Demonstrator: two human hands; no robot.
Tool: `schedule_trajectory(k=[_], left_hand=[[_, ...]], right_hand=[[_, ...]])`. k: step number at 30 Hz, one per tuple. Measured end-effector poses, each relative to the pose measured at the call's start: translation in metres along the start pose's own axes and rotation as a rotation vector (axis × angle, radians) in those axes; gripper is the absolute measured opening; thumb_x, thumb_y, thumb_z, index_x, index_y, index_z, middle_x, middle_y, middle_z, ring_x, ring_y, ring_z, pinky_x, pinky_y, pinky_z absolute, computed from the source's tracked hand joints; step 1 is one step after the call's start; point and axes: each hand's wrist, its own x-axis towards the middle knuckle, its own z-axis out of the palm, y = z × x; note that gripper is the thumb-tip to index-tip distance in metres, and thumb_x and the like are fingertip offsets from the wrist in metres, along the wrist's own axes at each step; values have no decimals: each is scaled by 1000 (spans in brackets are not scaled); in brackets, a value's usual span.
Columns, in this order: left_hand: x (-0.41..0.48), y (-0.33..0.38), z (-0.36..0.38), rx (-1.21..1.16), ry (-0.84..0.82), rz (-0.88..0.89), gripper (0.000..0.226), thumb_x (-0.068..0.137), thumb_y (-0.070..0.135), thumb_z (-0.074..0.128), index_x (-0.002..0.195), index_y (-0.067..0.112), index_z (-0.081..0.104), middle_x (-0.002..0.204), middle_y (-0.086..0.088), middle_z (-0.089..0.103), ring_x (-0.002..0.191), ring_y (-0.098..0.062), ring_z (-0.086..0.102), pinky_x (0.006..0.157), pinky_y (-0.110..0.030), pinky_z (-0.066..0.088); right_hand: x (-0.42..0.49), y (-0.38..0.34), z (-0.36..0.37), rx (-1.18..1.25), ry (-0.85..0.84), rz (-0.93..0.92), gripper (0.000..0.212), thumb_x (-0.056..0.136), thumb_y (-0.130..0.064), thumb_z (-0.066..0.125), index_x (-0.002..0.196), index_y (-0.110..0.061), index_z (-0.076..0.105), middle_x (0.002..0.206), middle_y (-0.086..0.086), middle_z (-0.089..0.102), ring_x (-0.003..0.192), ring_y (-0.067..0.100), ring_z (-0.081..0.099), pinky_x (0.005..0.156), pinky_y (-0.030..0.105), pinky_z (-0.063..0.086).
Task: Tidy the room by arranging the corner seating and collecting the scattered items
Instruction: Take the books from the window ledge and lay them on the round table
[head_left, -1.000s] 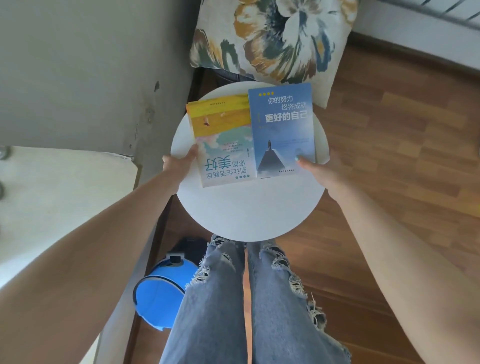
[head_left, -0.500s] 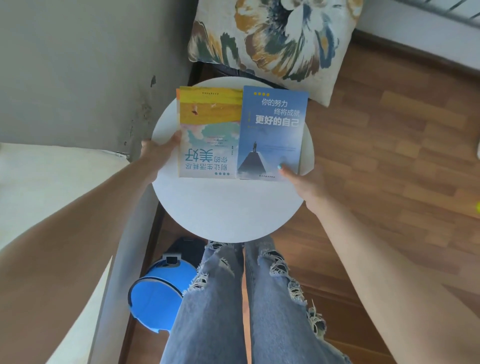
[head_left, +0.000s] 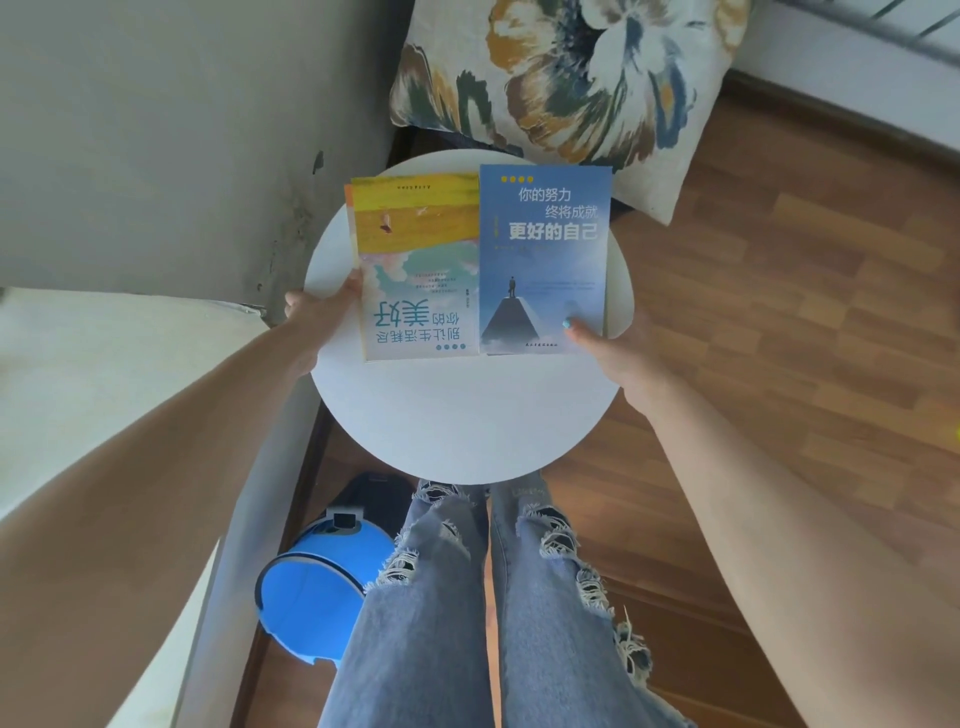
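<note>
Two paperback books lie side by side over a small round white table (head_left: 462, 415). The yellow-and-teal book (head_left: 418, 265) is on the left, turned upside down to me. The blue book (head_left: 545, 260) is on the right, its title upright. My left hand (head_left: 324, 317) grips the left edge of the yellow-and-teal book. My right hand (head_left: 613, 353) holds the blue book's near right corner, thumb on the cover. I cannot tell whether the books rest on the table or are held just above it.
A floral cushion (head_left: 566, 83) sits behind the table in the corner. A grey wall (head_left: 182, 145) runs along the left, with a cream surface (head_left: 104, 374) below it. A blue lidded bin (head_left: 311, 597) stands by my left leg. Wooden floor (head_left: 805, 312) spreads to the right.
The view has shifted slightly, so table and books sit a little differently in frame. Both hands keep the same hold on the books, which stay side by side.
</note>
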Motion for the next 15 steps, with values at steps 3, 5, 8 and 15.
schedule_trajectory(k=[3, 5, 8, 15], left_hand=[[1, 0, -2, 1, -3, 4, 111, 65, 81, 57, 143, 12, 19, 144, -7, 35, 130, -27, 38, 102, -44, 36], [4, -1, -2, -8, 3, 4, 109, 66, 80, 57, 143, 12, 20, 143, -7, 35, 130, -26, 38, 101, -43, 36], [3, -2, 0, 6, 5, 15, 108, 69, 80, 55, 143, 11, 20, 144, -5, 32, 131, -25, 36, 104, -43, 34], [-26, -6, -2, 154, 48, 53, 90, 86, 63, 50, 151, 15, 11, 151, -13, 25, 136, -34, 29, 109, -53, 31]], right_hand=[[1, 0, 0, 7, -35, 13, 45, 80, -17, 79, 122, -13, 62, 107, -1, 69, 92, 7, 66, 72, 17, 50], [2, -1, 0, -4, -45, 21, 45, 80, -18, 79, 122, -14, 62, 110, 1, 69, 94, 10, 66, 72, 18, 49], [0, -5, 1, -55, -23, 50, 48, 79, -26, 80, 122, -13, 61, 109, 0, 69, 102, 17, 66, 79, 26, 52], [-14, -22, 1, -465, -57, 253, 107, 86, -59, 59, 153, -3, -2, 161, 10, 13, 147, 28, 20, 114, 37, 24]])
